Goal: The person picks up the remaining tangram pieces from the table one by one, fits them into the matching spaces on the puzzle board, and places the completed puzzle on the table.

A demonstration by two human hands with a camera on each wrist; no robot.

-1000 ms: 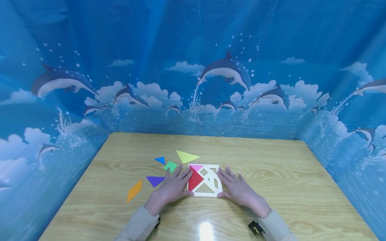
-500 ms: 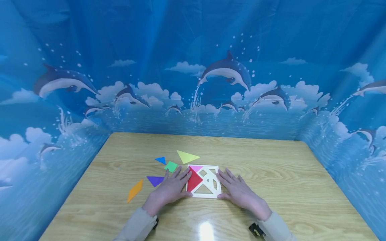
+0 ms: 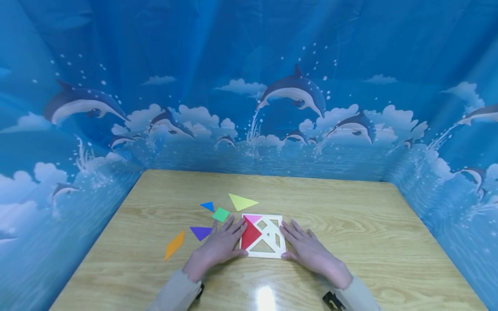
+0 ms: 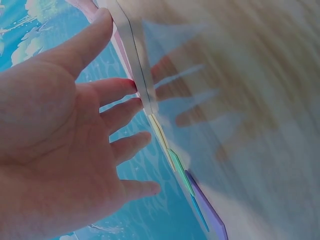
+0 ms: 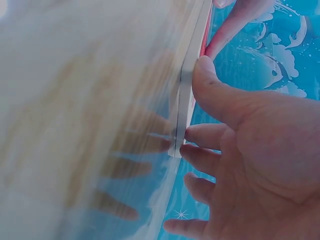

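One white square tray (image 3: 264, 255) with cut-outs holds two pieces (image 3: 250, 233); five loose pieces (image 3: 221, 214) lie left or beyond; left hand (image 3: 221, 245) and right hand (image 3: 309, 252), spread wide, touch it.

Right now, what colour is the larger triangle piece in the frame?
The triangle is red, best seen in the head view.

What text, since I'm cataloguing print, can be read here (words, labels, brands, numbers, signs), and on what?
No readable text on the white square frame, flat coloured geometric pieces, wood-grain table or blue dolphin-print backdrop.
Any marking on the black right-wrist device is too small to read.
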